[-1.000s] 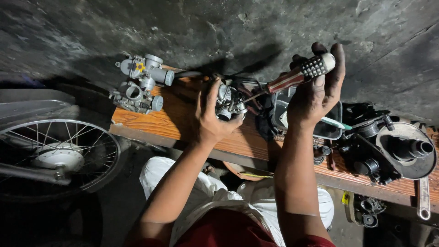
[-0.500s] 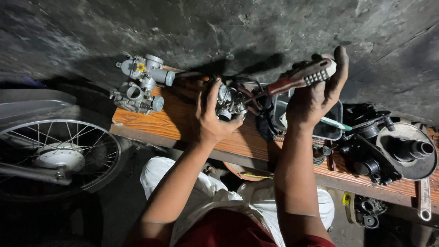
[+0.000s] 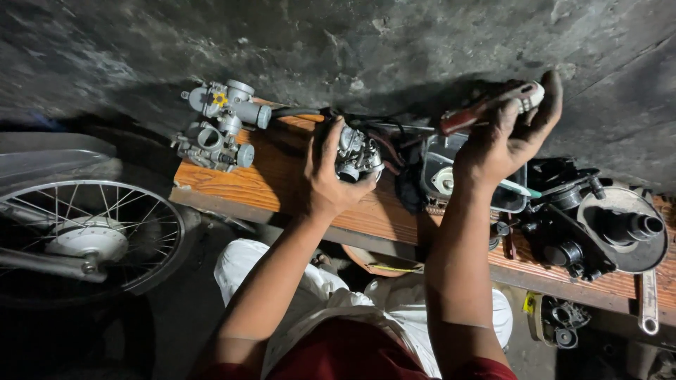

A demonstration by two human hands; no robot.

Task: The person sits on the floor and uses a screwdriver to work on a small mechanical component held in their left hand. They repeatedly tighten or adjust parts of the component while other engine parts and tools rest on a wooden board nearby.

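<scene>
My left hand (image 3: 329, 176) grips a small grey metal carburetor (image 3: 357, 156) over an orange wooden bench (image 3: 271, 184). My right hand (image 3: 504, 137) holds a screwdriver with a dark red and pale handle (image 3: 493, 105); its thin shaft (image 3: 401, 127) runs left toward the carburetor. The tip is hidden behind the carburetor and cables. Both forearms reach up from the bottom of the view.
Two more carburetors (image 3: 217, 127) lie at the bench's left end. A clear plastic tub (image 3: 440, 172), black engine parts and a round pulley (image 3: 620, 229) crowd the right side, with a wrench (image 3: 648, 302) beside them. A spoked wheel (image 3: 84, 236) stands at left. A dark wall rises behind.
My right hand has rolled the screwdriver handle, so its ridged end now tilts more to the right. My left hand and the carburetor stay in place.
</scene>
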